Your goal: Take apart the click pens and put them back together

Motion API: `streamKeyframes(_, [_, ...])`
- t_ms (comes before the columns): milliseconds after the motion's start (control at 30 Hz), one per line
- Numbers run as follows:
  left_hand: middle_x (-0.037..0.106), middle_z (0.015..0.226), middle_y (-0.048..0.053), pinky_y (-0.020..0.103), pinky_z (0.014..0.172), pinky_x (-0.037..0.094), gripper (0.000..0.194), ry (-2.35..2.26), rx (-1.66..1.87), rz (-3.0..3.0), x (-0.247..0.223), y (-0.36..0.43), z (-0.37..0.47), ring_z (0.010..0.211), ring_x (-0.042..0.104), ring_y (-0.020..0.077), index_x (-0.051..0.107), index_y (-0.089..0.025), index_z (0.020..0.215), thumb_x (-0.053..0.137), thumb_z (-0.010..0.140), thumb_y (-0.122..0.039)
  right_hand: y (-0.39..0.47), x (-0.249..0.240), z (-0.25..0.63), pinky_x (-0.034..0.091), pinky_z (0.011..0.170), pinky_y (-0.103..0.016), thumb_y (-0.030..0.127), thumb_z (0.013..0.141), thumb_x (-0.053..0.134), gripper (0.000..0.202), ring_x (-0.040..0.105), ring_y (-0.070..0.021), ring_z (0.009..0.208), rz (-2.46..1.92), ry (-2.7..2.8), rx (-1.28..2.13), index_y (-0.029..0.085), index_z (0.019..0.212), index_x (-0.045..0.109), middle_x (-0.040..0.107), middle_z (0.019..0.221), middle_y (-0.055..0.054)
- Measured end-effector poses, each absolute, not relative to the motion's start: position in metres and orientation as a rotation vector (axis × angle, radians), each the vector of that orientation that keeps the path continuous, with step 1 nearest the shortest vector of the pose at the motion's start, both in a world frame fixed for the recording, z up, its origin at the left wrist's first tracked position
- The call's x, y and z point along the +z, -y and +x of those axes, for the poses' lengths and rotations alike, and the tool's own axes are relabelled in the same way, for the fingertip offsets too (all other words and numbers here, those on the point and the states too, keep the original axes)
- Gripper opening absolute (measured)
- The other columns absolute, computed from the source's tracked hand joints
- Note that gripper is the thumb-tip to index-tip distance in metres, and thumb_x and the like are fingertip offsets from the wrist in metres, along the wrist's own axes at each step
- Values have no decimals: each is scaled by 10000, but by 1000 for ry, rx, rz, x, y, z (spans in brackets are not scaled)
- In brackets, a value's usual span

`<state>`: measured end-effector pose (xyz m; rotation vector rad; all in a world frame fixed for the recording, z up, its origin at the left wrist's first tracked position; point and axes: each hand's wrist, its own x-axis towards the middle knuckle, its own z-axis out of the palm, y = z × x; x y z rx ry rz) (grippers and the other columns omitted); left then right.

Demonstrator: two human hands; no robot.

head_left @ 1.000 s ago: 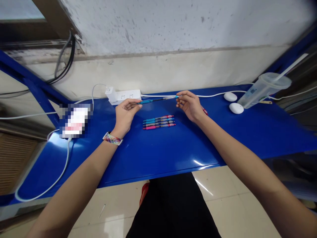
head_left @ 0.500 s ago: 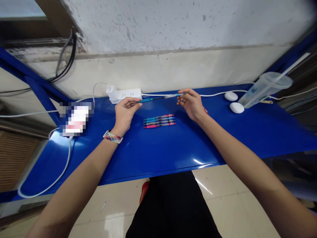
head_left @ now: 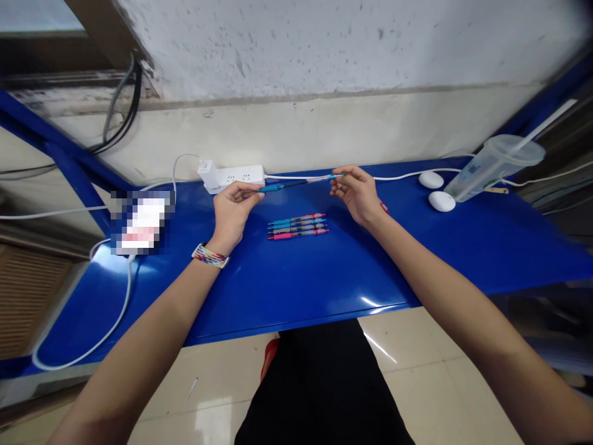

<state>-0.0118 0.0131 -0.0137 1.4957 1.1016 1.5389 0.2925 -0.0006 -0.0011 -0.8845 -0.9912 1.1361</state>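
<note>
My left hand [head_left: 233,213] pinches the blue grip end of a pen [head_left: 296,183] held nearly level above the table. The pen's clear body reaches across to my right hand [head_left: 356,191], whose fingertips close on its light-blue end. Below the held pen, several pens [head_left: 298,227] lie side by side on the blue table [head_left: 296,278], with blue, grey and pink grips. A small red item [head_left: 384,207] shows partly behind my right wrist.
A white power strip [head_left: 241,176] with a plugged-in charger [head_left: 209,173] is at the back. A blurred phone [head_left: 142,224] and cable lie left. Two white rounded objects [head_left: 431,180] [head_left: 441,201] and a leaning clear cup [head_left: 495,167] with a straw stand right.
The pen's light-blue end and clear body have come slightly closer to the grip part, narrowing the span between my hands a little. The pens on the table have not moved.
</note>
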Motion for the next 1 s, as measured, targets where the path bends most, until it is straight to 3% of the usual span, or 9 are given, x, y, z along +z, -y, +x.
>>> streamKeyframes(700, [875, 1020, 41, 391, 1001, 687, 207, -1076, 1560, 1495, -13, -12, -12, 945, 811, 197, 856, -240, 941, 934, 769, -156, 0, 0, 293, 601, 722, -303, 227, 773, 783, 135, 648, -142, 720, -953, 969, 1123, 258, 905, 790, 695, 786, 3])
streamKeyframes(1000, [887, 976, 71, 399, 931, 696, 210, -1091, 1371, 1596, -12, -5, -7, 951, 836, 240, 895, -232, 988, 959, 807, -317, 9, 0, 285, 635, 760, -331, 301, 786, 898, 154, 700, -170, 793, -895, 1149, 1177, 248, 918, 838, 746, 839, -17])
